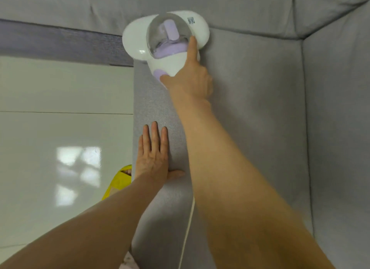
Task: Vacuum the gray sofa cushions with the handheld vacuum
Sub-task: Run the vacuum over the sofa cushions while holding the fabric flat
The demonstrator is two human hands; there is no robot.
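Right hand (pixel 190 82): closed around the handle of the handheld vacuum (pixel 166 36), index finger stretched forward along the body, thumb laid on a lilac oval patch on the handle.

Left hand (pixel 154 156): empty, flat, palm down, fingers straight and together, thumb spread; pressed on the seat cushion (pixel 250 108) just inside its left edge, nearer the person than the vacuum.

Handheld vacuum: white rounded body, wide oval head, clear dome over lilac inner parts, small printed label on the head's right side. Head sits at the far left corner of the seat cushion, against the back cushion (pixel 140 6), its left end overhanging the seat's edge. White cord (pixel 187 228) runs along the seat beneath the right forearm.

Seat cushion: gray woven fabric, straight left edge dropping to the floor (pixel 60 128); broad bare stretch to the right of the arm. Bounded right by the side cushion (pixel 336 128), the two upright cushions meeting at the far right corner.

Floor: glossy white tiles, window reflection. Yellow object (pixel 118 180) beside the seat's edge, kind unclear.
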